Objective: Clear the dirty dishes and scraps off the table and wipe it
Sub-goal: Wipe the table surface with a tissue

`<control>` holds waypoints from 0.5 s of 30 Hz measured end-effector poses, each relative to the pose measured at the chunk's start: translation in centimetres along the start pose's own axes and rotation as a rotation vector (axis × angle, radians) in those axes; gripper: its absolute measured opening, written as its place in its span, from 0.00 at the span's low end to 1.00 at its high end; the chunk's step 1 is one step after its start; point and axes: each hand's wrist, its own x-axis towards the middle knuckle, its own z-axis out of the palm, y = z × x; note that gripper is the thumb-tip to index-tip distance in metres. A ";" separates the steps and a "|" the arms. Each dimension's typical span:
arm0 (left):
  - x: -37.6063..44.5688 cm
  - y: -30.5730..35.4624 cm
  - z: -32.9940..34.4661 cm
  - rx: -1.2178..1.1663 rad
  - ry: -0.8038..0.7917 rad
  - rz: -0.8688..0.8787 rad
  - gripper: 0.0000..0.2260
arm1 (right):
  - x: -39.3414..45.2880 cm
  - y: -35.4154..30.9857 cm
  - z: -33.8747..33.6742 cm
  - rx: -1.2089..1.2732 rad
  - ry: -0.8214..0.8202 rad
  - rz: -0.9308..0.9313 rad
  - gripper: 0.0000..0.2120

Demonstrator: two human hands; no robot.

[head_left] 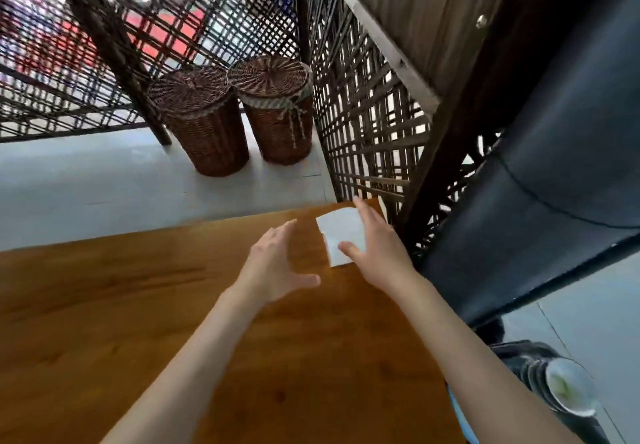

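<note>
Currently my right hand point(375, 249) presses flat-fingered on the white folded paper napkin point(341, 236) near the brown wooden table point(138, 305) corner, frame centre-right; my left hand point(277, 263) hovers spread, gripping nothing. Risk: napkin slides off that edge.

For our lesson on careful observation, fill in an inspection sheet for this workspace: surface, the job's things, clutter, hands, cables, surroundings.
Surface: wooden table, no dishes or scraps seen on the visible part.
Job's things: white napkin lying flat near the far right corner.
Clutter: nothing seen.
Hands: left hand open, above the table beside the napkin; right hand open, fingers over the napkin, thumb on it.
Cables: nothing seen.
Surroundings: two lidded wicker baskets on the floor, lattice screens, dark padded seat at right.
</note>
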 end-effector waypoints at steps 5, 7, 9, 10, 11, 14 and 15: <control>6.0 -2.1 5.1 0.137 -0.065 -0.009 0.55 | 4.5 2.8 2.9 -0.139 -0.001 0.017 0.35; 7.2 -2.8 7.1 0.152 -0.071 0.014 0.58 | 5.3 3.4 3.8 -0.172 -0.007 0.024 0.33; 8.0 -2.9 8.7 0.138 -0.043 0.043 0.58 | 5.8 3.9 4.3 -0.201 0.013 0.020 0.29; 8.3 -2.9 9.3 0.130 -0.027 0.055 0.58 | 5.9 4.1 4.4 -0.215 0.030 0.015 0.26; 8.6 -3.0 9.6 0.116 -0.008 0.065 0.57 | 6.1 4.3 4.4 -0.218 0.051 0.011 0.23; 9.6 -3.0 9.8 0.087 0.016 0.092 0.55 | 6.4 4.7 4.3 -0.197 0.099 0.007 0.16; 9.9 -3.0 9.7 0.081 0.005 0.102 0.55 | 6.5 4.9 4.2 -0.194 0.103 0.007 0.15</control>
